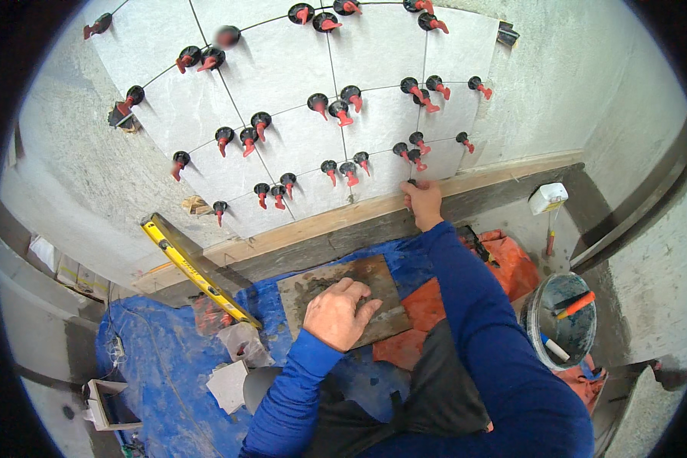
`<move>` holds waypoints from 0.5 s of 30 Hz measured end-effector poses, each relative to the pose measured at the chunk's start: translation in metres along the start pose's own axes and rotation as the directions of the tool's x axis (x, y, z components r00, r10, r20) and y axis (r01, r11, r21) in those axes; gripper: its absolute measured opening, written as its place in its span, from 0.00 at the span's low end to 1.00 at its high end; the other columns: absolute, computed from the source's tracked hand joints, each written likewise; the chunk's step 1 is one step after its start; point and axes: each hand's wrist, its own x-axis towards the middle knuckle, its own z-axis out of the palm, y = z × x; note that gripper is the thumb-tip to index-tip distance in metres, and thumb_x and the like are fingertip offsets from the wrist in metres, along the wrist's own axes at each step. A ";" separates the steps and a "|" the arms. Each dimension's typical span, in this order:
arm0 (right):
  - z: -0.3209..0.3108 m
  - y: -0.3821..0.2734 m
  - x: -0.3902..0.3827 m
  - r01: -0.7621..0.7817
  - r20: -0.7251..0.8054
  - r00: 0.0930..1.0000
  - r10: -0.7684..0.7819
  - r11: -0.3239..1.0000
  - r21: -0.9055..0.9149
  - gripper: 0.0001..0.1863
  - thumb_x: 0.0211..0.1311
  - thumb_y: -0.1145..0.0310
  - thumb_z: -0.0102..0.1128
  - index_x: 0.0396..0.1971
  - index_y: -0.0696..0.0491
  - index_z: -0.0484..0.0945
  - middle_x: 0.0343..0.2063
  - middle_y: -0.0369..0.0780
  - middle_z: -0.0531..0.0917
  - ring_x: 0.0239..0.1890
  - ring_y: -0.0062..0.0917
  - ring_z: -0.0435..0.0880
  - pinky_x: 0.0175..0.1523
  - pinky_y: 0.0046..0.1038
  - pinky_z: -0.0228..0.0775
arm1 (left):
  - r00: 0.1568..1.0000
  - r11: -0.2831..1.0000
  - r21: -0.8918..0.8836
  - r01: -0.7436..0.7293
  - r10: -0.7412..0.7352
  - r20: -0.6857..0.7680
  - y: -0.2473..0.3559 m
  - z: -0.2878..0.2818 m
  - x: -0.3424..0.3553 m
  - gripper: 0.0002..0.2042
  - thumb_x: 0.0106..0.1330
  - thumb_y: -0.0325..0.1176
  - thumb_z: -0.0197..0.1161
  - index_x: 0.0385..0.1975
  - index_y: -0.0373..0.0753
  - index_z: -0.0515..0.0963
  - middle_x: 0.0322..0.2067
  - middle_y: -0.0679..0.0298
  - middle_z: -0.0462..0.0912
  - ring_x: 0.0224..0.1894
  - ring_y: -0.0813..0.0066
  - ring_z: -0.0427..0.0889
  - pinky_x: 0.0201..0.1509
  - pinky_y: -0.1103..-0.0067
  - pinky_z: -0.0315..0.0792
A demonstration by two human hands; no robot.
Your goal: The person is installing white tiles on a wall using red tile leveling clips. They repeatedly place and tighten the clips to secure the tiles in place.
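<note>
My right hand [424,203] reaches up to the bottom of the wall tiles [374,126], thumb and fingers pinched at the lower end of a joint. A small black piece [411,182] shows at its fingertips; its kind is mostly hidden. Just above are several tile levelling clips, round and black with red handles [414,159], set along the joints. Lower down, my left hand [336,313] hovers over a mortar-smeared board [385,286], fingers loosely bent and thumb apart, with nothing visible in it.
Under the tiles runs a wooden batten [313,227]. A yellow spirit level [198,269] leans at the left. A bucket [561,336] holding an orange-handled tool stands right. Blue sheeting [160,359] and orange sheeting [511,263] cover the floor. A white box-shaped item [548,198] sits by the corner.
</note>
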 end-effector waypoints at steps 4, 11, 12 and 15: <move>-0.004 -0.006 -0.001 -0.133 0.056 0.989 0.135 0.991 -0.033 0.17 0.54 0.76 0.72 0.43 0.59 0.77 0.32 0.42 0.83 0.24 0.26 0.83 0.25 0.26 0.73 | 1.000 1.000 0.000 -0.012 0.012 -0.006 0.000 0.000 -0.001 0.13 0.64 0.41 0.71 0.37 0.36 0.84 0.38 0.54 0.85 0.40 0.47 0.85 0.43 0.62 0.78; 0.003 0.001 -0.012 0.374 -0.021 0.892 -0.452 0.763 -0.527 0.14 0.52 0.77 0.69 0.38 0.60 0.78 0.30 0.43 0.83 0.28 0.35 0.84 0.36 0.36 0.77 | 1.000 1.000 0.002 -0.012 0.012 0.011 -0.001 0.002 0.000 0.13 0.64 0.40 0.70 0.38 0.36 0.84 0.39 0.54 0.85 0.40 0.47 0.85 0.43 0.62 0.78; 0.002 0.000 -0.014 0.421 -0.013 0.858 -0.514 0.716 -0.557 0.15 0.51 0.76 0.70 0.39 0.60 0.77 0.30 0.44 0.83 0.29 0.37 0.85 0.38 0.37 0.77 | 1.000 1.000 0.004 -0.012 0.012 0.012 -0.001 0.003 0.000 0.13 0.64 0.40 0.70 0.38 0.36 0.84 0.39 0.54 0.85 0.40 0.48 0.85 0.43 0.62 0.78; 0.001 -0.006 -0.020 0.456 0.010 0.829 -0.559 0.665 -0.591 0.16 0.52 0.75 0.70 0.41 0.59 0.77 0.29 0.45 0.83 0.32 0.38 0.86 0.41 0.38 0.78 | 1.000 1.000 -0.002 -0.009 0.009 0.019 -0.002 0.003 0.000 0.13 0.64 0.41 0.70 0.38 0.36 0.84 0.39 0.54 0.85 0.40 0.47 0.85 0.43 0.62 0.78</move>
